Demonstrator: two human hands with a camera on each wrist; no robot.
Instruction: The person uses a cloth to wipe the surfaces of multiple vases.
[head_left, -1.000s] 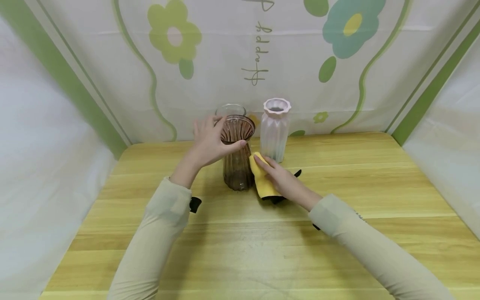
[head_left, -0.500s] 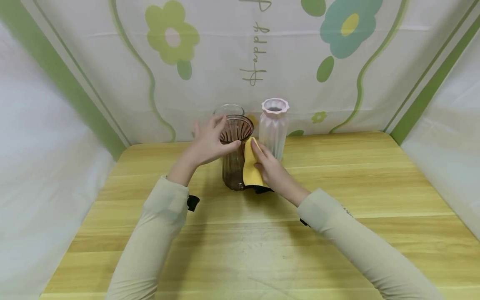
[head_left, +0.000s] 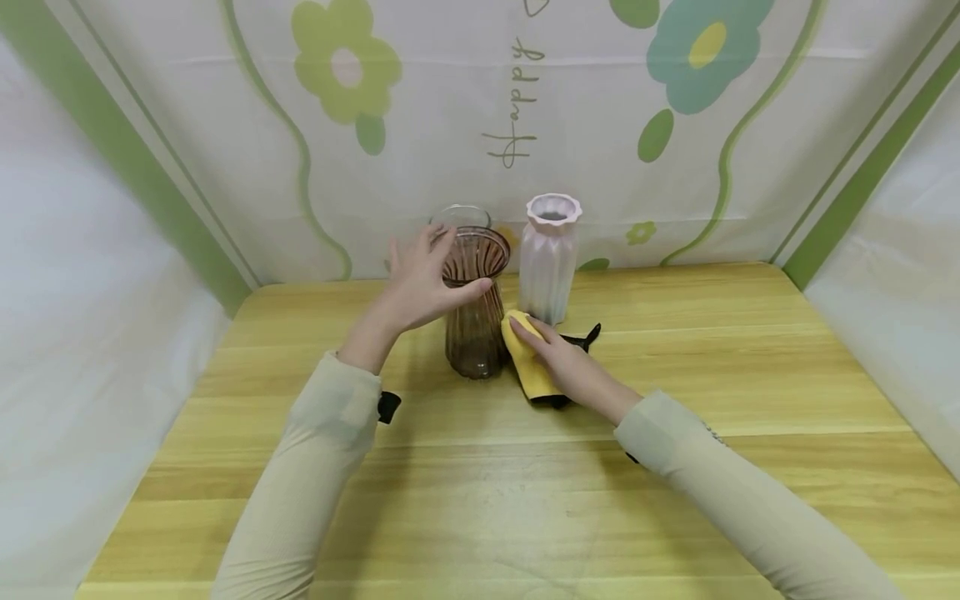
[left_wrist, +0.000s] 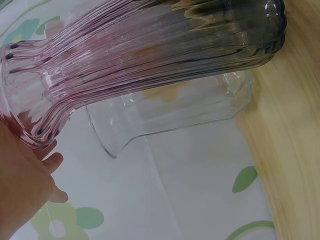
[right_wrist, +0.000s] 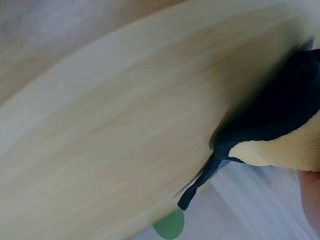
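My left hand holds a ribbed glass vase at its flared rim, with the thumb along the near side and the fingers at the far left. The vase is pinkish above and smoky grey at the base, and stands upright. In the left wrist view, that vase lies across the picture, with fingertips showing under its rim. My right hand grips a yellow cloth with black edging, its upper end right at the vase's right side. A black strip hangs from the cloth's dark side in the right wrist view.
A clear glass vase stands just behind the tinted one. Near it on the right is a pale pink-and-white fluted vase. A flower-printed curtain borders the far edge of the wooden table.
My right hand moved the cloth up and left against the vase's side, then back down and to the right. The left hand stays at the rim, and the vase keeps its place.
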